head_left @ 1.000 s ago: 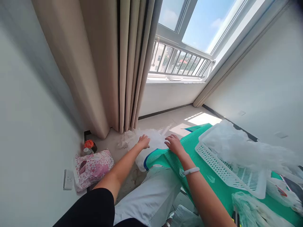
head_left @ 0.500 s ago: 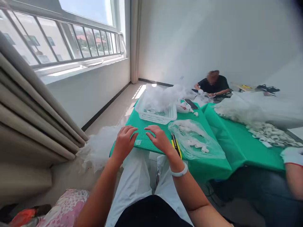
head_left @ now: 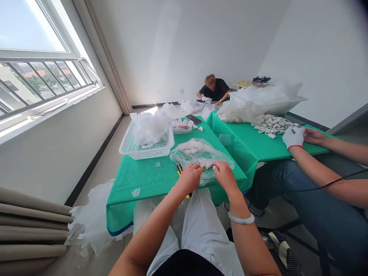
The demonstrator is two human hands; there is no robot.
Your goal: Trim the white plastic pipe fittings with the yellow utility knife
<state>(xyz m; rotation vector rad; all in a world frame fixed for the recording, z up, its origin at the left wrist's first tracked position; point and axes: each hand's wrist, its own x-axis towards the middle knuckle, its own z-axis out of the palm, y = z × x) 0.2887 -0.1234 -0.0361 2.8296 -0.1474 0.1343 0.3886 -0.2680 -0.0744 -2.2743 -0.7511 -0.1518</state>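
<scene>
A clear plastic bag (head_left: 186, 147) with white plastic pieces inside lies near the front of the green-covered table. At its near edge my left hand (head_left: 189, 179) has curled fingers pressed together; what they hold, if anything, is hidden. My right hand (head_left: 225, 176) reaches to the same bag from the right, thumb and fingers closing on a small white pipe fitting (head_left: 214, 167). A yellow and black utility knife (head_left: 179, 168) lies on the table, partly covered by my left hand.
A white basket (head_left: 149, 154) of plastic film stands behind left, near a bag of fittings (head_left: 181, 128) and a phone (head_left: 193, 119). On the right table (head_left: 244, 142) are loose fittings (head_left: 274, 124) and a co-worker's gloved hand (head_left: 293, 137). Another person (head_left: 214, 90) sits at the back.
My view has turned to the right. Both hands, earlier apart and open over the table's left part, have moved right to the plastic bag, and their fingers have closed in.
</scene>
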